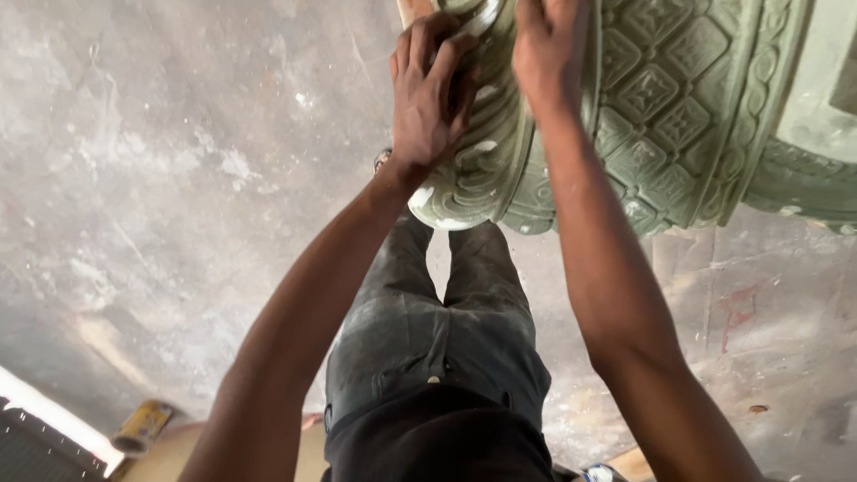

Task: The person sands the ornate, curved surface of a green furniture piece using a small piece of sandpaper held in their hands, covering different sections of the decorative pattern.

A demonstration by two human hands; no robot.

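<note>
Both forearms are reaching up from the person's dusty dark trousers (437, 330) toward a large green carved column base (678, 107), which is standing on the stained concrete floor (178, 196). Its patterned diamond band is sitting right of the scalloped moulding. The left hand (428, 98) is pressing on that moulding, fingers (446, 54) bunched together, perhaps around something small that I cannot make out. The right hand (549, 45) is lying flat, bracing. Rubbing along each groove with steady pressure would likely serve best.
</note>
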